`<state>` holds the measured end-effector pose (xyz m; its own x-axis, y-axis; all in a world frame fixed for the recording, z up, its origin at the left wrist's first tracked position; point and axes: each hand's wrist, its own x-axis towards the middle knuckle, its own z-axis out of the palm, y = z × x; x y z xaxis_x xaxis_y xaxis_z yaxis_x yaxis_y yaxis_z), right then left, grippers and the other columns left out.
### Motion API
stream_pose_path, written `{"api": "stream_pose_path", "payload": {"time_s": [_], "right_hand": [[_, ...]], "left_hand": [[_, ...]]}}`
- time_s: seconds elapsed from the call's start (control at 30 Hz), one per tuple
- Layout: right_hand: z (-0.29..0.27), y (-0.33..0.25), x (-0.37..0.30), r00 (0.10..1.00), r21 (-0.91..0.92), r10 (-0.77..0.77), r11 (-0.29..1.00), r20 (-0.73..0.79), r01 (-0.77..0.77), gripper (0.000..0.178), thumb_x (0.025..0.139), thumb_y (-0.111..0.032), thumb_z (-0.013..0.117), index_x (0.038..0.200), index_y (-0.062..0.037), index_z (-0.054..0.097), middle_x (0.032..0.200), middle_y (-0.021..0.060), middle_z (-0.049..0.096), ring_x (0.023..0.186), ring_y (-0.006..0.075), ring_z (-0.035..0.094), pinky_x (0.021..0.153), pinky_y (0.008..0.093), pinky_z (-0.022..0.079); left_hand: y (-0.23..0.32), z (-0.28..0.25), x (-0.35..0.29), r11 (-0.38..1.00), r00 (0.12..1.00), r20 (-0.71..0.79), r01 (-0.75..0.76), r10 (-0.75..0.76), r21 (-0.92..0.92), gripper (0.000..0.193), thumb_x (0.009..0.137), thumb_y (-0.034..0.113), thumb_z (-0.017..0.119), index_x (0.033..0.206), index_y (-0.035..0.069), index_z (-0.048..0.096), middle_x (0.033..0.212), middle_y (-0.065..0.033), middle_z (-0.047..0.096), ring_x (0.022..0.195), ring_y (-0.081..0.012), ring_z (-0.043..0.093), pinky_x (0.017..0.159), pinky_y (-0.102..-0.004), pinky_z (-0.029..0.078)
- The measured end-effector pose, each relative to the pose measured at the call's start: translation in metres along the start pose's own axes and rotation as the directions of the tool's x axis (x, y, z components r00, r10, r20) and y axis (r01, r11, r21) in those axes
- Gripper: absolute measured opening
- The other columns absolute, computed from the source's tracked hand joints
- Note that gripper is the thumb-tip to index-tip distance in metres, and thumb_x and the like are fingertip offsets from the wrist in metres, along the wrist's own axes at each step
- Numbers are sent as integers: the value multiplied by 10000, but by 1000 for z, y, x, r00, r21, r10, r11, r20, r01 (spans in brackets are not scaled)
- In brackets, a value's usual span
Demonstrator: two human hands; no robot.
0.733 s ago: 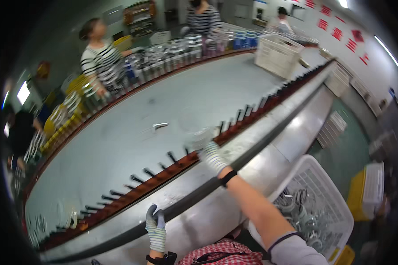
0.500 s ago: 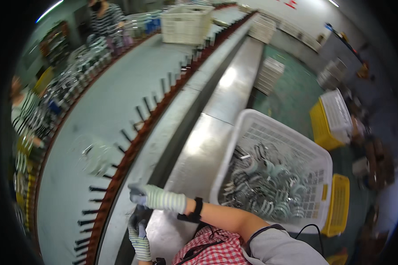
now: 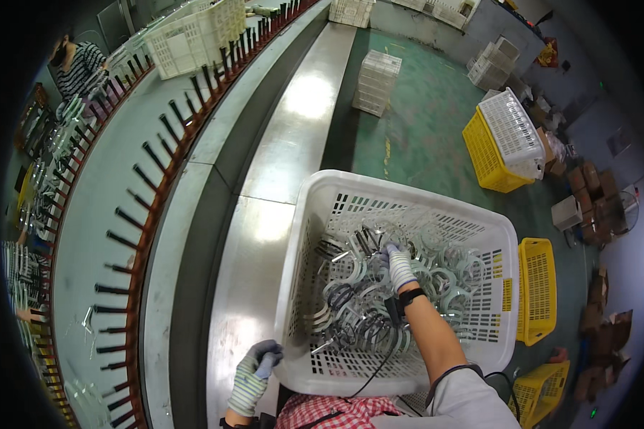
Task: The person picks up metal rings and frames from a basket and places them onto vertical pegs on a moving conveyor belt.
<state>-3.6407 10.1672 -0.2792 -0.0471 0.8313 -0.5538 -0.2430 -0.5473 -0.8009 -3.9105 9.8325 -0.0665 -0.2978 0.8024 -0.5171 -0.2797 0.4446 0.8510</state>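
My right hand (image 3: 398, 266), in a striped glove with grey fingers, reaches down into a large white plastic basket (image 3: 408, 184). It touches a pile of curved, translucent pieces with thin metal parts (image 3: 368, 304). Its fingertips are hidden among them, so I cannot tell whether it grips one. My left hand (image 3: 254, 372), gloved the same way, hovers beside the basket's near left corner, over the metal ledge (image 3: 247, 286). Its fingers are curled in, with nothing visible in them.
On the left runs a pale conveyor (image 3: 114, 186) edged with upright dark pegs. A white crate (image 3: 197, 43) stands on its far part. Yellow baskets (image 3: 537, 293) and stacked crates (image 3: 376, 82) stand on the green floor. A person (image 3: 82, 68) is across the conveyor.
Both hands have left the conveyor edge. My right hand has moved right into the basket; my left is now at its near corner. The view has swung right.
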Motion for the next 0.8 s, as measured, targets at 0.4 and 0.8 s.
{"api": "stream_pose_path", "payload": {"time_s": [0.4, 0.8], "right_hand": [[55, -7, 135, 987, -234, 133, 960, -86, -150, 233, 866, -295, 476, 1018, -132, 545, 634, 15, 497, 459, 146, 464, 412, 300, 418], [58, -46, 125, 994, -795, 65, 606, 88, 31, 418, 859, -377, 497, 1109, -42, 523, 648, 59, 556, 494, 149, 518, 449, 287, 427]], "left_hand": [[-95, 169, 329, 868, 992, -94, 120, -85, 483, 445, 797, 236, 580, 1183, 38, 480, 1087, -178, 572, 986, -326, 557, 862, -356, 433], [-88, 180, 428, 217, 988, 151, -141, -32, 966, 328, 769, 253, 575, 1081, 150, 578, 1026, -127, 596, 937, -323, 575, 794, -417, 460]]}}
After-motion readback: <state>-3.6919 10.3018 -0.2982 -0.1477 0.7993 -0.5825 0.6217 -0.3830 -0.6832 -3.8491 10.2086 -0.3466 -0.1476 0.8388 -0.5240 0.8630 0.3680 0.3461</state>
